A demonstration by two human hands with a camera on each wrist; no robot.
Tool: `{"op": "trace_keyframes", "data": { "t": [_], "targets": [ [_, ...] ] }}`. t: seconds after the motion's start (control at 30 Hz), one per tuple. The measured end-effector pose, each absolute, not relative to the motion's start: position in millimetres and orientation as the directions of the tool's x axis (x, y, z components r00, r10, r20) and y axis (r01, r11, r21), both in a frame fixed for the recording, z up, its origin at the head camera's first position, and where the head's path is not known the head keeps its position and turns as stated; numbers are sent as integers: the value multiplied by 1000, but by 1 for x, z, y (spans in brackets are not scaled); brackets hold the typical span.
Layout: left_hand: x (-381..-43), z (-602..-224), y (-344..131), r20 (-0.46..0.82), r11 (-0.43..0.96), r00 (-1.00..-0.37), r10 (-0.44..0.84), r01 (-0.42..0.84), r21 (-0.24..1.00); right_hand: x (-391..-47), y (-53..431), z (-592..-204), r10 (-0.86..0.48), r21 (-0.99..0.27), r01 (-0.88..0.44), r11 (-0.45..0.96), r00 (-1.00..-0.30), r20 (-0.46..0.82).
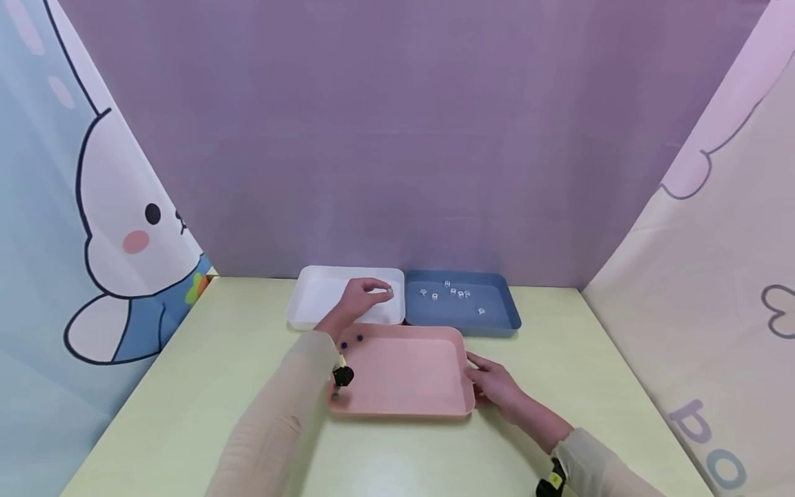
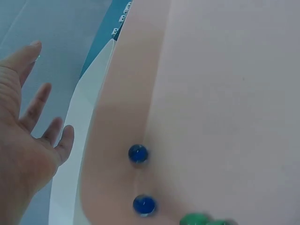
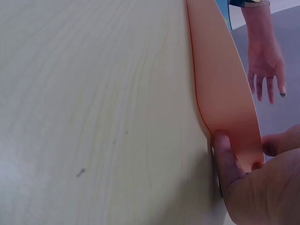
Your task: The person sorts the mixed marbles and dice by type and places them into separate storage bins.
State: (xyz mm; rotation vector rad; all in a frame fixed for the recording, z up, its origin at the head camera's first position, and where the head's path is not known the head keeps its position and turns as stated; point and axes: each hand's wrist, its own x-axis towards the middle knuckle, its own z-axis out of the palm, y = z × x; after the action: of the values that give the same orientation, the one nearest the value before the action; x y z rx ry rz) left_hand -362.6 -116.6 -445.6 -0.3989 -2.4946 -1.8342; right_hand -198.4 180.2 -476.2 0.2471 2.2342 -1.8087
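Observation:
My left hand [image 1: 360,298] reaches over the white tray [image 1: 323,279]. Its thumb and forefinger pinch a small shiny piece [image 1: 390,290], mostly hidden by the fingertips; I cannot tell its kind. The other fingers are spread in the left wrist view. On the right side of the pink tray [image 1: 404,373], my right hand [image 1: 497,390] grips the rim, with fingers on both sides of the wall [image 3: 229,89]. Two blue marbles [image 2: 138,153] [image 2: 144,205] lie at the pink tray's far left corner. Green marbles [image 2: 194,219] are near its left side, partly cut off in the left wrist view.
A blue tray [image 1: 459,319] stands right of the white one and holds several white dice [image 1: 453,292]. The pink tray lies in front of both on the pale wooden table [image 1: 397,455]. A purple backdrop [image 1: 397,138] and printed side curtains [image 1: 714,276] enclose the table.

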Motion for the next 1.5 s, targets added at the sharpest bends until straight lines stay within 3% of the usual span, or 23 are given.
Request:
{"op": "trace_keyframes", "data": {
  "t": [0.47, 0.9, 1.5],
  "targets": [
    [-375, -471, -104, 145, 253, -977, 159, 182, 950, -198, 183, -482, -21, -932, 287, 221, -954, -299],
    [-371, -476, -98, 110, 264, -969, 222, 169, 950, -195, 183, -482, -21, -931, 285, 228, -954, -298],
    [-369, -474, -95, 140, 372, -961, 237, 223, 901, -198, 182, -482, -34, -938, 277, 210, -956, -290]
  ]
}}
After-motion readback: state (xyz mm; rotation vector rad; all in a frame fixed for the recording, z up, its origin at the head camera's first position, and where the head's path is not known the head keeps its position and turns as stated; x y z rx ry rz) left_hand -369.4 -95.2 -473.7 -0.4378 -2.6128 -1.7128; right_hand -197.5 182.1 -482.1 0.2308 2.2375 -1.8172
